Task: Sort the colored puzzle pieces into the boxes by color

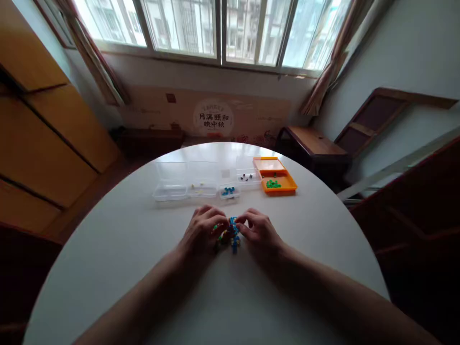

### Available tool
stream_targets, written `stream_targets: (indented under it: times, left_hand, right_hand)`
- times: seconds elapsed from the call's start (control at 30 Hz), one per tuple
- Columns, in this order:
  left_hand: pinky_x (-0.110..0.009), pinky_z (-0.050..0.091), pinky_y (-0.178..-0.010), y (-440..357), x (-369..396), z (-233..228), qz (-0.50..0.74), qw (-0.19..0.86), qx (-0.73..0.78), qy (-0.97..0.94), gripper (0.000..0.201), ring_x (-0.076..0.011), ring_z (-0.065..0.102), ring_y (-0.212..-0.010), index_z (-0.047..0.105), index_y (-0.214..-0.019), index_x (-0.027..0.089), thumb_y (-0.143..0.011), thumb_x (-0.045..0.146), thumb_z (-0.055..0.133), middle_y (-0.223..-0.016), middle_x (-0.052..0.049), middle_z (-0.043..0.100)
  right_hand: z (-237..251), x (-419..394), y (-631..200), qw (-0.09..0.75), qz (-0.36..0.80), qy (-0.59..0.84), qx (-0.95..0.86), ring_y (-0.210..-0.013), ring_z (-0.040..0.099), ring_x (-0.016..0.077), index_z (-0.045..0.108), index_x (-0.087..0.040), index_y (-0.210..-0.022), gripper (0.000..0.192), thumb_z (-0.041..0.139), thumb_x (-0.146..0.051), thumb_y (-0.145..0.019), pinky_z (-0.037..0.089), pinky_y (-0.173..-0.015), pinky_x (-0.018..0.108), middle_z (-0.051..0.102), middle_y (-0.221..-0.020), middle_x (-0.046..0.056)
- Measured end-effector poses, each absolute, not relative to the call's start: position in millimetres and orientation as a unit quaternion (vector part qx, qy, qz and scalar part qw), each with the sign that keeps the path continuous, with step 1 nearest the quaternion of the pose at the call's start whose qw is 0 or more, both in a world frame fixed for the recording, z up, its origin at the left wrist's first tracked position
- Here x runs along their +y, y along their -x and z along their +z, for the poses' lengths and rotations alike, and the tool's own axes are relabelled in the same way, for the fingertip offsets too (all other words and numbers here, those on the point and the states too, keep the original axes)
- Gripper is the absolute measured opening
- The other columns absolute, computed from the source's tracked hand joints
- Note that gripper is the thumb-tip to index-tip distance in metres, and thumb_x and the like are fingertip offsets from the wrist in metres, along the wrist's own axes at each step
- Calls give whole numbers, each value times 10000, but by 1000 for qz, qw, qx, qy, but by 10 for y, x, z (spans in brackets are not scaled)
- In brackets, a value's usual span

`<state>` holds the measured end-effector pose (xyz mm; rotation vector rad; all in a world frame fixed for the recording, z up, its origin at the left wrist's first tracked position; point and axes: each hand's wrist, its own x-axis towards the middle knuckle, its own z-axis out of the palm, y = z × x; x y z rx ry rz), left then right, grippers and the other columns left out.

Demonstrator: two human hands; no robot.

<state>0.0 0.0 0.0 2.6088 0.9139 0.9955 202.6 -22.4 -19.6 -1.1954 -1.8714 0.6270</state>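
Note:
Between my two hands, on the white table (pixel 151 244), is a cluster of small coloured pieces (pixel 235 239), mostly blue with bits of green, yellow and red. They look like tiny building blocks, though their exact kind is too small to tell. My left hand (pixel 205 226) curls its fingers round the cluster's left side and hides part of it. On the other side, the thumb and fingertips of my right hand (pixel 258 231) are drawn together in a pinch against the blue pieces. Any single piece between those fingertips is too small to make out.
Beyond my hands stand several clear plastic boxes with raised lids: a left box (pixel 170 193), one with yellow bits (pixel 201 192), one with blue pieces (pixel 228 192) and one with dark pieces (pixel 248 178). An orange box (pixel 282 190) holding green pieces (pixel 273 184) is at the right.

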Motion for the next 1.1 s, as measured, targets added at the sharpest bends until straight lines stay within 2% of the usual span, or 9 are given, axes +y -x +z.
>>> stream_targets:
  times: [0.17, 0.47, 0.7, 0.77, 0.97, 1.1]
  left_hand:
    - [-324, 364, -816, -34, -18, 12, 377, 43, 288, -879, 52, -163, 556, -824, 635, -856, 204, -892, 221, 602, -764, 13, 691]
    - [-317, 391, -798, 77, 20, 52, 383, 77, 267, -881, 90, -153, 585, -782, 640, -809, 210, -851, 287, 659, -768, 15, 705]
    - [-333, 389, -788, 192, 43, 135, 347, 85, 293, -887, 55, -169, 552, -798, 609, -787, 193, -835, 176, 588, -781, -10, 666]
    - [-342, 382, -792, 199, 5, 168, 324, 68, 269, -905, 71, -176, 542, -813, 607, -769, 194, -833, 226, 604, -791, -17, 660]
    - [-359, 377, -819, 163, -83, 105, 281, 12, 209, -936, 320, -191, 538, -859, 588, -677, 186, -851, 452, 614, -844, -38, 654]
    - [-368, 367, -828, 151, -95, 55, 283, 8, 232, -931, 349, -198, 530, -882, 600, -674, 186, -834, 495, 624, -887, -38, 659]
  right_hand:
    - [-181, -264, -1989, 412, 280, 434, -751, -671, 562, 110, 710, -180, -857, 129, 587, -220, -863, 440, -637, 221, 622, -789, 24]
    - [-140, -284, -1897, 419, 247, 427, -762, -734, 594, 139, 711, -198, -872, 101, 615, -224, -851, 461, -679, 250, 632, -808, 36]
    - [-136, -165, -1868, 416, 218, 454, -757, -737, 584, 139, 709, -204, -852, 78, 632, -202, -839, 453, -682, 250, 648, -799, 26]
    - [-134, -107, -1861, 416, 209, 467, -752, -705, 571, 130, 709, -203, -837, 75, 634, -203, -836, 443, -657, 241, 641, -780, 19]
    - [-43, 217, -1865, 409, 193, 501, -738, -595, 520, 105, 718, -187, -838, 102, 623, -226, -838, 418, -589, 233, 637, -761, 15]
    - [16, 582, -1859, 437, 153, 523, -716, -574, 500, 107, 724, -180, -849, 129, 619, -254, -836, 422, -600, 248, 648, -759, 21]
